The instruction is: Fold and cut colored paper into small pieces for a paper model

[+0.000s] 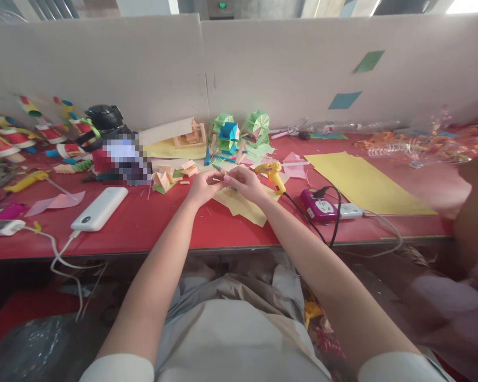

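My left hand [204, 189] and my right hand [247, 183] meet above the red table, thumbs and fingertips pinched together. What they pinch is too small and hidden to name. A thin pointed thing [218, 167] shows just beyond the fingertips. Cut pale yellow paper [254, 213] lies beneath my right hand. To its right rests a yellow hot glue gun [273, 172] with a clear stick in its back. Left of my left hand sits a folded peach paper piece [164, 179] on green paper. Behind the hands stand pleated green paper wheels [258, 123] and a blue one [229, 131].
A white power bank [99, 208] with cables lies at left, near a phone [125, 159]. At right are a purple power strip [319, 206] and a yellow sheet [366, 183]. A grey partition [282, 69] closes the back. Another person's arm [473, 207] reaches in at far right.
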A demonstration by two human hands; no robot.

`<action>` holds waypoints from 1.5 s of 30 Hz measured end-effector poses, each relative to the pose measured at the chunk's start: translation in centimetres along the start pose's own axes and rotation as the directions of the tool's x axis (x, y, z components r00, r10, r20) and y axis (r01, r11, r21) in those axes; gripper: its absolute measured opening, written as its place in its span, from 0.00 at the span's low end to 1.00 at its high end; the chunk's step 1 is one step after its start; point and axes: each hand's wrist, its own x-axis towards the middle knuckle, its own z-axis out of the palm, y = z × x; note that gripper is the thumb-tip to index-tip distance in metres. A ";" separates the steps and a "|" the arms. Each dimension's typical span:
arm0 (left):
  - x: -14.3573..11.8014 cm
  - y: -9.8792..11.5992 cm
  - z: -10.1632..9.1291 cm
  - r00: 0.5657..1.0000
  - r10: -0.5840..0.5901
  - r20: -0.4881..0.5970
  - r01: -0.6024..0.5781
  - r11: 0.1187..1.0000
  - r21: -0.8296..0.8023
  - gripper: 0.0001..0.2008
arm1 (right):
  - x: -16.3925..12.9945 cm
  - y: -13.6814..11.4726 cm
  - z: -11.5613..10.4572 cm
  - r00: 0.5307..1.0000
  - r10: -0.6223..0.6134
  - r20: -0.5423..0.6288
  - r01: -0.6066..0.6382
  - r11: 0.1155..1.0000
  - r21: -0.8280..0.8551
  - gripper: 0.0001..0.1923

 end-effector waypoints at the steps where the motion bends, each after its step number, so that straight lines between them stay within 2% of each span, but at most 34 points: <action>1: 0.0 0.0 0.0 1.000 0.000 0.001 0.000 1.000 0.011 0.15 | 0.0 0.0 0.0 1.000 0.018 -0.004 -0.018 1.000 0.001 0.24; 6: -0.3 0.2 0.5 0.999 0.030 -0.044 -0.026 0.997 0.078 0.13 | -0.2 0.3 0.2 0.997 0.073 -0.025 -0.073 0.997 0.005 0.24; 8: -0.5 0.2 0.7 0.997 0.035 -0.070 -0.029 0.996 0.080 0.16 | -0.3 0.3 0.3 0.997 0.076 -0.026 -0.076 0.997 -0.007 0.22; 12: -0.7 0.4 1.0 0.995 0.096 -0.030 -0.091 0.988 0.128 0.21 | -0.4 -0.1 0.3 0.998 0.054 -0.036 -0.056 0.997 -0.046 0.17; 15: -0.6 0.7 0.9 0.985 0.161 -0.061 -0.145 0.969 0.201 0.18 | -0.3 -0.3 0.2 0.997 0.023 -0.070 -0.028 0.997 -0.073 0.15; 18: -0.6 1.1 0.7 0.980 0.164 -0.109 -0.132 0.958 0.254 0.13 | -0.1 -0.2 0.0 0.991 0.016 -0.134 -0.029 0.995 -0.092 0.15; 21: -0.5 1.4 0.5 0.979 0.176 -0.101 -0.150 0.963 0.223 0.12 | 0.1 0.1 -0.2 0.989 0.027 -0.146 -0.044 0.993 -0.111 0.16; 24: -0.3 1.4 0.3 0.991 0.100 -0.087 -0.093 0.992 0.083 0.14 | 0.3 0.4 -0.4 0.993 0.033 -0.112 -0.043 0.995 -0.094 0.14; 27: -0.3 1.3 0.1 0.993 -0.066 -0.099 0.061 0.997 -0.045 0.16 | 0.4 0.7 -0.5 0.998 -0.013 -0.056 0.008 0.997 -0.081 0.14; 29: -0.3 1.3 0.0 0.983 -0.173 -0.059 0.165 0.979 -0.120 0.16 | 0.5 0.8 -0.6 0.999 -0.016 -0.045 0.012 0.997 -0.070 0.13; 31: -0.4 1.4 -0.2 0.973 -0.228 -0.020 0.222 0.961 -0.165 0.17 | 0.5 0.9 -0.6 0.998 -0.027 -0.052 0.024 0.998 -0.057 0.12; 35: -0.5 1.6 -0.5 0.957 -0.288 0.037 0.289 0.939 -0.184 0.18 | 0.5 1.0 -0.7 1.000 -0.006 -0.025 0.005 1.000 -0.026 0.12; 38: -0.6 1.4 -0.8 0.953 -0.290 0.092 0.301 0.942 -0.148 0.18 | 0.5 1.0 -0.8 1.000 0.014 0.006 -0.014 1.000 0.006 0.14; 42: -0.6 1.2 -1.2 0.956 -0.271 0.116 0.283 0.953 -0.105 0.17 | 0.4 0.9 -1.1 0.991 0.043 0.126 -0.050 0.997 0.054 0.17; 45: -0.7 1.2 -1.4 0.949 -0.283 0.139 0.299 0.948 -0.113 0.17 | 0.2 0.6 -1.3 0.982 0.076 0.174 -0.090 0.993 0.076 0.19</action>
